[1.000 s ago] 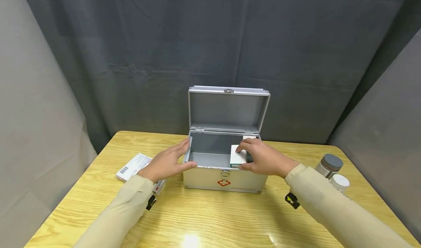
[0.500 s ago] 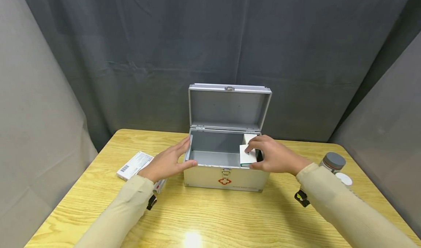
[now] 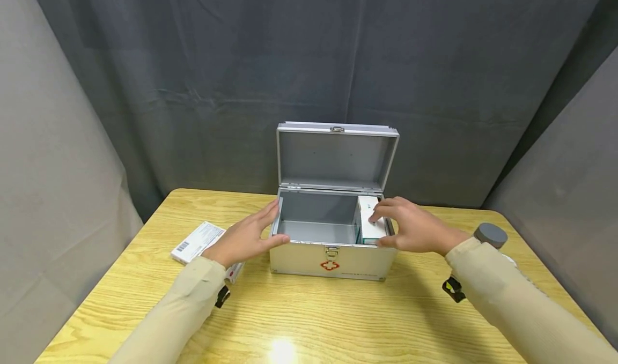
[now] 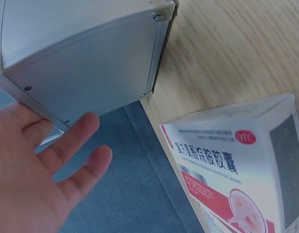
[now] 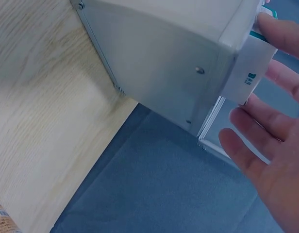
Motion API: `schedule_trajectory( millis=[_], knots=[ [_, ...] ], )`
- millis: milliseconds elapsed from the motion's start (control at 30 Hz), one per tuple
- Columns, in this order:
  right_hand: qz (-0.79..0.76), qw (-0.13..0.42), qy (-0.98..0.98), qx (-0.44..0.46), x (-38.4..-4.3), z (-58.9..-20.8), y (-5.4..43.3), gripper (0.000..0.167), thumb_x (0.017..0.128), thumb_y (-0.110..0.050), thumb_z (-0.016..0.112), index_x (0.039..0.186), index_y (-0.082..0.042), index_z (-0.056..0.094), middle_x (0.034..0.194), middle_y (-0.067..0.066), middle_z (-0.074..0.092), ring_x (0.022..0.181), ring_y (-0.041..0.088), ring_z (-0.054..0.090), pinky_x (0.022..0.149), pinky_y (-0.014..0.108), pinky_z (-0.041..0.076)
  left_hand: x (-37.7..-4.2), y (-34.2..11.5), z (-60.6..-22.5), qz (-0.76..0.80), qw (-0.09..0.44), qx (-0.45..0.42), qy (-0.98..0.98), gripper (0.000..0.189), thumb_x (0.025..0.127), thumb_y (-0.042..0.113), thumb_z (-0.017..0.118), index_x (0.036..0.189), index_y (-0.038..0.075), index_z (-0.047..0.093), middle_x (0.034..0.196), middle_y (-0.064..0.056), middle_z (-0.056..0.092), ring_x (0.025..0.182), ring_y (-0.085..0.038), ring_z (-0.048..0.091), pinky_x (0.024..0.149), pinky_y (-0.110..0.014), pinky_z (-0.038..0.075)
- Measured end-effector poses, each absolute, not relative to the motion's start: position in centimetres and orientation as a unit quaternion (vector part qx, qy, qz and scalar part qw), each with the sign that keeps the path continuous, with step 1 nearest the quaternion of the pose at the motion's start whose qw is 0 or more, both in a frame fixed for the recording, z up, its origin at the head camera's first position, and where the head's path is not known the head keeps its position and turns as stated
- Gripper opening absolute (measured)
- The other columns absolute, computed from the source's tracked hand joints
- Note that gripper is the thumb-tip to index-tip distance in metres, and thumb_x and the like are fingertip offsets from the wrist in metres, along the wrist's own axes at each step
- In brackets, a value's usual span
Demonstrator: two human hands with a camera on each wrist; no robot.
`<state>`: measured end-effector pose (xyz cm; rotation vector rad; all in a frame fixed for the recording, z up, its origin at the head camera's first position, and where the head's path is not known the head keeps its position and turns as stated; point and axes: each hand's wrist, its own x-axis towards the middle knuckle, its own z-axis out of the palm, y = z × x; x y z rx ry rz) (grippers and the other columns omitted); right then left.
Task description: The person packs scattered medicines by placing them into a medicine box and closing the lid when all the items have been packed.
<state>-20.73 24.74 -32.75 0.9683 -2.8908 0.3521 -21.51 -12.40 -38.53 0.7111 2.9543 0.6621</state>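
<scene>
A silver first-aid case stands on the table with its lid raised. My right hand pinches a white medicine box with a teal edge at the case's right end. The right wrist view shows that medicine box between thumb and fingers, poking above the case's rim. Another white box sits just behind it, lined up along the right wall; the seam between them is hard to see. My left hand touches the case's left rim with its fingers extended, holding nothing.
Left of the case lie white medicine boxes, partly under the left forearm; one has a red-banded face. A grey-capped bottle stands at right, and a white-capped one is mostly behind the right sleeve. A grey curtain hangs behind.
My right hand has slid the white medicine box to the right inside the case, until it lines up with the box behind. My left hand has stayed on the left rim.
</scene>
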Motion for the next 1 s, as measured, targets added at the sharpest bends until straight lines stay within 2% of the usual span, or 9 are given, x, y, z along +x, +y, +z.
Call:
schedule_trajectory(
  millis=[200, 367, 500, 567, 633, 833, 1000],
  knots=[
    [0.119, 0.019, -0.943, 0.311, -20.5, -32.5, 25.1, 0.033, 0.078, -0.027, 0.081, 0.109, -0.018, 0.071, 0.125, 0.009, 0.065, 0.118, 0.035, 0.058, 0.098, 0.057, 0.049, -21.4, -12.4, -38.4, 0.206, 0.014, 0.229, 0.951, 0.092, 0.091, 0.072, 0.047, 0.160, 0.021, 0.014, 0.169, 0.006, 0.010, 0.153, -0.026, 0.026, 0.118, -0.056, 0.033],
    [0.119, 0.004, -0.945, 0.305, -20.5, -32.3, 25.0, 0.034, 0.078, -0.023, 0.080, 0.110, -0.016, 0.070, 0.123, 0.006, 0.066, 0.118, 0.032, 0.060, 0.099, 0.055, 0.050, -21.4, -12.2, -38.4, 0.211, 0.016, 0.231, 0.950, 0.092, 0.091, 0.073, 0.046, 0.160, 0.021, 0.013, 0.169, 0.006, 0.009, 0.152, -0.027, 0.027, 0.118, -0.056, 0.033],
    [0.110, -0.009, -0.943, 0.313, -20.6, -31.7, 24.5, 0.035, 0.075, -0.014, 0.078, 0.108, -0.014, 0.068, 0.109, 0.001, 0.066, 0.096, 0.021, 0.063, 0.086, 0.044, 0.053, -21.4, -12.2, -38.4, 0.216, 0.023, 0.224, 0.950, 0.092, 0.091, 0.073, 0.046, 0.161, 0.023, 0.012, 0.169, 0.009, 0.007, 0.150, -0.027, 0.032, 0.117, -0.057, 0.033],
    [0.102, -0.019, -0.942, 0.318, -20.8, -31.4, 24.3, 0.035, 0.074, -0.011, 0.077, 0.108, -0.013, 0.067, 0.102, 0.000, 0.065, 0.085, 0.016, 0.058, 0.079, 0.039, 0.050, -21.4, -12.2, -38.4, 0.217, 0.026, 0.220, 0.951, 0.092, 0.091, 0.074, 0.046, 0.161, 0.024, 0.012, 0.168, 0.010, 0.006, 0.150, -0.027, 0.032, 0.117, -0.057, 0.033],
    [0.095, -0.028, -0.942, 0.320, -21.0, -31.2, 24.2, 0.035, 0.074, -0.010, 0.077, 0.107, -0.012, 0.066, 0.100, -0.001, 0.064, 0.080, 0.014, 0.053, 0.076, 0.036, 0.047, -21.4, -12.2, -38.4, 0.217, 0.025, 0.219, 0.951, 0.092, 0.091, 0.074, 0.046, 0.161, 0.024, 0.012, 0.168, 0.010, 0.006, 0.151, -0.027, 0.031, 0.117, -0.057, 0.033],
    [0.079, -0.059, -0.946, 0.308, -21.5, -31.0, 24.4, 0.035, 0.079, -0.013, 0.078, 0.111, -0.013, 0.066, 0.109, 0.001, 0.068, 0.089, 0.016, 0.058, 0.082, 0.041, 0.050, -21.5, -12.0, -38.6, 0.219, 0.023, 0.223, 0.950, 0.092, 0.091, 0.072, 0.047, 0.161, 0.024, 0.012, 0.169, 0.006, 0.009, 0.150, -0.028, 0.033, 0.117, -0.057, 0.034],
    [0.079, -0.081, -0.950, 0.293, -21.5, -31.1, 24.7, 0.035, 0.082, -0.016, 0.078, 0.115, -0.013, 0.066, 0.114, 0.002, 0.069, 0.095, 0.017, 0.060, 0.085, 0.042, 0.051, -21.5, -11.8, -38.5, 0.228, 0.029, 0.218, 0.948, 0.092, 0.090, 0.073, 0.047, 0.160, 0.026, 0.011, 0.168, 0.010, 0.007, 0.150, -0.029, 0.031, 0.118, -0.057, 0.033]
  ],
)
